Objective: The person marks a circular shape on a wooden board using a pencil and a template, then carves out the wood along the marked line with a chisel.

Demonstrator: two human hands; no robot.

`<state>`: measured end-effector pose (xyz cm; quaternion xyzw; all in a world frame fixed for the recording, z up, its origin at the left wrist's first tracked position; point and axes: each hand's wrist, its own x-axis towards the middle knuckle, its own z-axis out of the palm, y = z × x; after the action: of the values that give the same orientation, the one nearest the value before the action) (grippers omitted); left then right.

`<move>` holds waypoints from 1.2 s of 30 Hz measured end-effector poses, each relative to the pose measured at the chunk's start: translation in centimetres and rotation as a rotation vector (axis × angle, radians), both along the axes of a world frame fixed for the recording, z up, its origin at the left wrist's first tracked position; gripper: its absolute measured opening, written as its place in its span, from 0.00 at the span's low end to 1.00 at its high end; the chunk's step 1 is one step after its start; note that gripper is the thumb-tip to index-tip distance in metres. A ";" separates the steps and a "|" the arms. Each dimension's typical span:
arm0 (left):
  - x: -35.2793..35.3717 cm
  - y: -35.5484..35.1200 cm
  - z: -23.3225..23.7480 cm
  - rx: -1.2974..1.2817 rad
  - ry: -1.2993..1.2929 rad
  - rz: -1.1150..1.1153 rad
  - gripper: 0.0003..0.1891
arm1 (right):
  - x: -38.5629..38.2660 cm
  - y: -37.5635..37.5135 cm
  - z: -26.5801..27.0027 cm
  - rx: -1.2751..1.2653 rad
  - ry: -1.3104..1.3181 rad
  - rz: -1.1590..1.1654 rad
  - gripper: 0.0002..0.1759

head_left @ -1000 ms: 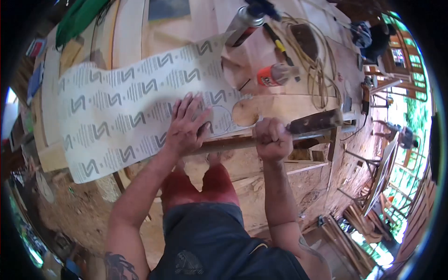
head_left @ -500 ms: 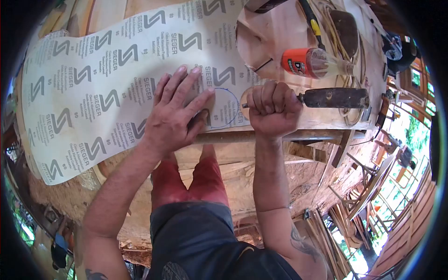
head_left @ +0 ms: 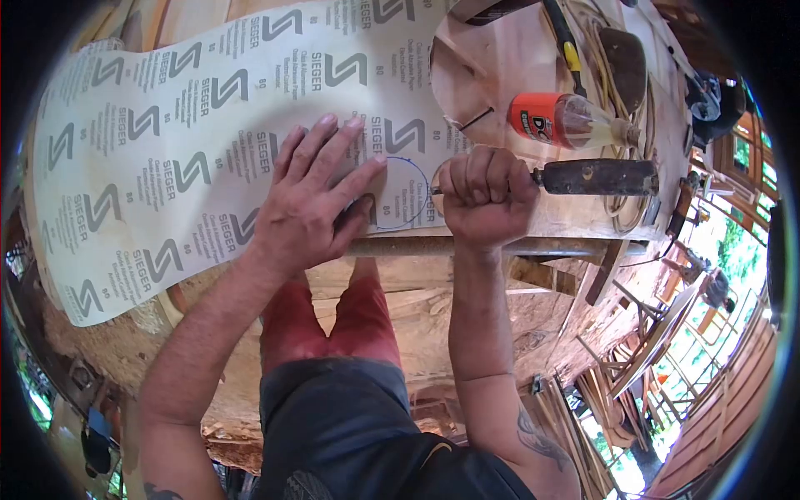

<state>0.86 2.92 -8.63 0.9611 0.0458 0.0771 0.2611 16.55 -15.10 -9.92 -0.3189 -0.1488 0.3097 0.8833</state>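
Note:
A large sheet of sandpaper [head_left: 183, 125], its printed back facing up, lies over the wooden work surface. My left hand [head_left: 307, 196] rests flat on it, fingers spread. Just right of my fingers, a blue pen-drawn circle [head_left: 406, 158] marks the sheet. My right hand [head_left: 489, 196] is closed in a fist at the sheet's right edge. It grips a hand tool [head_left: 600, 177] whose dark, wide, flat part sticks out to the right from a narrow neck. The part inside the fist is hidden; a small tip shows on its left side.
A plastic bottle [head_left: 567, 121] with an orange label lies behind my right hand. Beyond it are a yellow-and-black handled tool [head_left: 572, 58] and a coiled cord [head_left: 607, 100]. Wood pieces [head_left: 617, 400] are piled at lower right. A wooden edge runs along the front.
The view has shifted slightly, so the bottle and sheet sit a little differently in frame. Both hands keep their places, the left flat on the sheet, the right around the tool.

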 end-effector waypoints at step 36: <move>3.8 -0.1 -1.2 -0.203 -0.174 -0.100 0.18 | -1.8 0.4 -1.3 -0.137 -0.261 -0.169 0.29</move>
<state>4.69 2.84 -9.78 0.9206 -0.0175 0.1421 0.3634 14.79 -14.72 -11.18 -0.4272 -0.2134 0.1999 0.8556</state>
